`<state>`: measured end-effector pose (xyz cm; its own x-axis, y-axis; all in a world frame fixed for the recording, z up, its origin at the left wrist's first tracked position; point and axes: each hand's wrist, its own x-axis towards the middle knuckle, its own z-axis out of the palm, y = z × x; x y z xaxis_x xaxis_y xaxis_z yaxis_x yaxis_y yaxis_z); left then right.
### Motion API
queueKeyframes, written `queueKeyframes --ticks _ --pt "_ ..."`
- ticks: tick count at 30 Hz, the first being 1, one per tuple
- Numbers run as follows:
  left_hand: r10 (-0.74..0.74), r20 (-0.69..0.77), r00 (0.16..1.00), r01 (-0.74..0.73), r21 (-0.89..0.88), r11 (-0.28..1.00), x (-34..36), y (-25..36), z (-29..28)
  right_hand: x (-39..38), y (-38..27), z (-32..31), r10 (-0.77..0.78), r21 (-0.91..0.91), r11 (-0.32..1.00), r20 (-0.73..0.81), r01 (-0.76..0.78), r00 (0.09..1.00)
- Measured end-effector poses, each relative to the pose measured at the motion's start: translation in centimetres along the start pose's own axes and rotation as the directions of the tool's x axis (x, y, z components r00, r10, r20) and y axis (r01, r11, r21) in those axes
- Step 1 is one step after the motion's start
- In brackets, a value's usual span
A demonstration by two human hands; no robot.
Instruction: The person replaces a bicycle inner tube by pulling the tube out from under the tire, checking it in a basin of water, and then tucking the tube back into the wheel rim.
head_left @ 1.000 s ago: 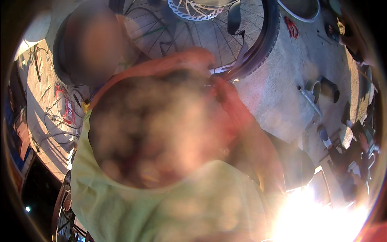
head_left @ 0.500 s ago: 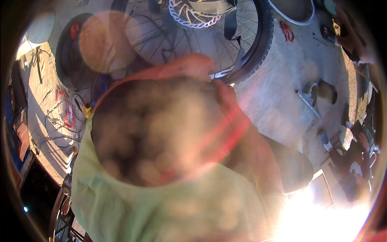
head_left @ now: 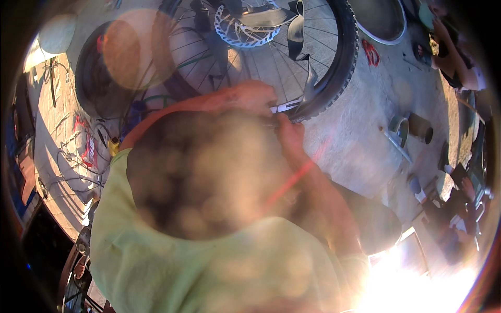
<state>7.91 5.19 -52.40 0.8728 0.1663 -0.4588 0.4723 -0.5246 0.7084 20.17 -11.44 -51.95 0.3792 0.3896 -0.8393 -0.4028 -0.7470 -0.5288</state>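
Observation:
A bicycle wheel with a knobby black tire (head_left: 350, 57) lies before me, with a silver brake rotor (head_left: 229, 37) at its hub. A limp dark strap-like band (head_left: 295, 39) hangs across the spokes. My left hand (head_left: 255, 96) is bent over the tire's near edge, its fingertips mostly hidden. Just to its right my right hand (head_left: 290, 133) is closed at the same edge, thumb side up. Between the hands and the rim shows a silver-white strip (head_left: 288, 106) with a dark line; whether it is a tool or part of the rim is unclear. A dark blur covers my wrists' surroundings.
At right lie a red coiled item (head_left: 371, 53), a metal tube (head_left: 397, 145) and an open can (head_left: 420, 128). A round metal-rimmed basin (head_left: 383, 26) stands at top right. Another person's arm (head_left: 453, 55) shows beyond. Cables and a red-handled item (head_left: 90, 151) lie left.
The wheel and both hands sit slightly lower in view, and more of the dark band shows. My hands keep their place at the tire's edge. The other person's arm at right has shifted.

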Motion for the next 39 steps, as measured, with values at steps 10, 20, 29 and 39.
queueKeyframes --ticks 10,20,29,39 --pt "-0.016 -0.064 0.998 0.016 0.0 1.0 -0.2 0.5 0.3 0.2 0.6 -0.4 -0.014 -0.044 0.999 -0.055 0.012 0.998" --pt "-0.024 0.093 0.995 0.024 -0.007 1.0 -0.8 2.4 -2.5 -1.1 -0.9 -1.4 -0.175 -0.155 0.973 -0.027 0.168 0.984" --pt "0.036 0.082 0.996 -0.033 -0.034 0.999 0.8 2.2 -2.6 -0.2 -2.7 -2.7 -0.245 -0.002 0.97 0.002 0.245 0.97" --pt "-0.017 0.174 0.985 0.021 -0.021 1.0 1.0 3.7 -4.7 0.3 -4.6 -3.2 -0.157 -0.163 0.974 0.005 0.156 0.988"
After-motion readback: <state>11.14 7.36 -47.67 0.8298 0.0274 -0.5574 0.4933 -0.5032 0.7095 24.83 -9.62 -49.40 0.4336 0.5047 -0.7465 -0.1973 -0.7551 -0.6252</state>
